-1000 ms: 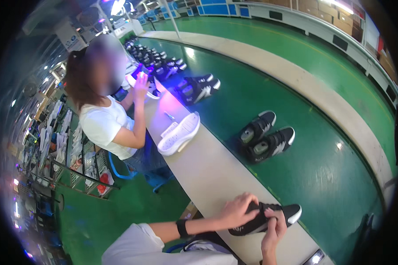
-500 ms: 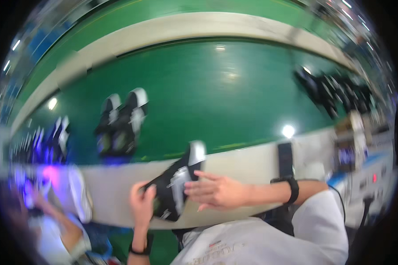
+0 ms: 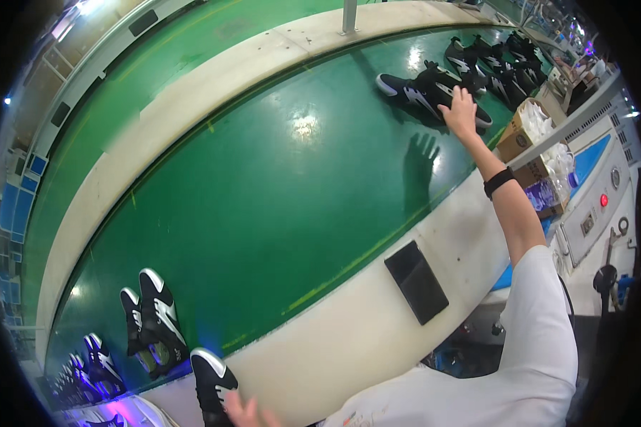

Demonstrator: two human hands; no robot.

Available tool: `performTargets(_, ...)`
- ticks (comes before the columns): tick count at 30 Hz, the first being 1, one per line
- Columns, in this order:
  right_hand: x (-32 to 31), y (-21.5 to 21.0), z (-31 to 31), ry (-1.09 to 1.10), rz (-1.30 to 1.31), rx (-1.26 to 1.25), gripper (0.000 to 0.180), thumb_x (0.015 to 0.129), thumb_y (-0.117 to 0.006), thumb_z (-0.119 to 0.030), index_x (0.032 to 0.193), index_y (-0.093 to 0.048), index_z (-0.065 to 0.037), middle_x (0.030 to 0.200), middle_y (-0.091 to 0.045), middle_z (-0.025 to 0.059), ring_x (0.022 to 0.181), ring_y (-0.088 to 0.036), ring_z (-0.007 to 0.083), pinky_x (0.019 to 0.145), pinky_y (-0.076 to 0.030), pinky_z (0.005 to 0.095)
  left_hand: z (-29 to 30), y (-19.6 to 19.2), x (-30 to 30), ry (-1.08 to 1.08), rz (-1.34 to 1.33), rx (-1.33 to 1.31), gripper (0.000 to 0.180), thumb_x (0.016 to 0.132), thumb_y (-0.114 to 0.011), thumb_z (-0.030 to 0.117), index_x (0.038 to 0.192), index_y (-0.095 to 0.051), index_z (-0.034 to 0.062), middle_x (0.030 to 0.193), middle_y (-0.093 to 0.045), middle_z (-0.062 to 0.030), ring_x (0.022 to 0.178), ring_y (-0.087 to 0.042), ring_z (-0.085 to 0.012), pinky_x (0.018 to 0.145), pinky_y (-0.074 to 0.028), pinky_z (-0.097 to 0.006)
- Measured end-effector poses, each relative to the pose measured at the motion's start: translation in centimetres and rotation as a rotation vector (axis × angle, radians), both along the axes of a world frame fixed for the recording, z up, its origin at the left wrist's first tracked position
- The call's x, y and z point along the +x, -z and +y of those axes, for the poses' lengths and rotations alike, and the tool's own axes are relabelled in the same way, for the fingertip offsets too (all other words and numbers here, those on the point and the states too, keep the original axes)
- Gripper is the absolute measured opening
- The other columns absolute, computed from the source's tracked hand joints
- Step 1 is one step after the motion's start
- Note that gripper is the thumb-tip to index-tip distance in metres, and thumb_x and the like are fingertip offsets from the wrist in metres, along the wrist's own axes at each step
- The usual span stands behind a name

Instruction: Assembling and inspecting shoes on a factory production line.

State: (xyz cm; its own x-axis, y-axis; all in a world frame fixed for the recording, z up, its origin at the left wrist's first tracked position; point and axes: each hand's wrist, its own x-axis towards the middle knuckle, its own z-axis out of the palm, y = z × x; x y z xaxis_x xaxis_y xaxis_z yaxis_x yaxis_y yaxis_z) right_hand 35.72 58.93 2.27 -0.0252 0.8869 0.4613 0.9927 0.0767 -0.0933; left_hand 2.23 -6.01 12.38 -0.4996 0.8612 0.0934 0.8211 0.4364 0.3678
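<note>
Half a second ago both hands were on the shoe near the bottom middle; now the view has swung right and the right hand is off it, at upper right over the dark pair. Its fingers are spread wide, gripping nothing visible; whether they touch that pair cannot be told. The left hand, blurred at the lower edge, is beside the shoe; its grip cannot be told. The shoe, cut by the lower edge, points toward the green surface.

The pale bench curves across the bottom, bearing a black slab. Cartons and a white panel stand at right.
</note>
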Motion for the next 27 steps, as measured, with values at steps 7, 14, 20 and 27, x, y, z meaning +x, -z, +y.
performTargets(7, -0.2, -0.7, 2.0, -0.062, 0.142, -0.357, 0.060, 0.069, -0.080, -0.045, 0.102, -0.063, 0.003, 0.101, -0.064, 0.0210, 0.097, -0.060, 0.0347, 0.089, -0.047, 0.0420, 3.9, 10.1, 3.1, 0.160, -0.118, -0.441, 0.090, 0.072, -0.072, 0.030, 0.147, -0.030, 0.0011, 0.151, -0.009, -0.0362, 0.139, -0.006, -0.0551, 0.110, -0.004, -0.067)
performTargets(14, -2.6, 1.1, 1.3, -0.239, 0.442, -0.476, 0.083, 0.073, -0.075, -0.049, 0.130, -0.046, 0.004, 0.114, -0.062, 0.0267, 0.111, -0.059, 0.0385, 0.094, -0.046, 0.0412, 5.1, 9.1, 3.6, 0.211, 0.021, -0.578, 0.098, 0.073, -0.071, 0.037, 0.147, -0.022, -0.0044, 0.147, -0.008, -0.0422, 0.138, -0.005, -0.0574, 0.109, -0.002, -0.069)
performTargets(20, -8.0, 2.2, -2.6, -0.127, 0.439, -0.444, 0.071, 0.075, -0.072, -0.046, 0.117, -0.046, 0.006, 0.113, -0.060, 0.0303, 0.108, -0.058, 0.0443, 0.091, -0.048, 0.0462, 6.3, 8.4, 4.3, 0.224, 0.158, -0.460, 0.066, 0.091, -0.057, 0.031, 0.140, -0.034, -0.0061, 0.144, -0.025, -0.0382, 0.136, -0.026, -0.0487, 0.108, -0.021, -0.062)
performTargets(27, -13.9, -3.8, -16.9, -0.273, 1.157, -1.041, 0.052, 0.078, -0.073, -0.029, 0.113, -0.056, 0.006, 0.105, -0.066, 0.0194, 0.092, -0.067, 0.0304, 0.072, -0.056, 0.0463, 4.8, 10.2, 3.2, 0.283, -0.120, -0.291, 0.080, 0.089, -0.057, 0.040, 0.145, -0.024, -0.0060, 0.149, 0.002, -0.0399, 0.139, 0.005, -0.0562, 0.106, 0.003, -0.070)
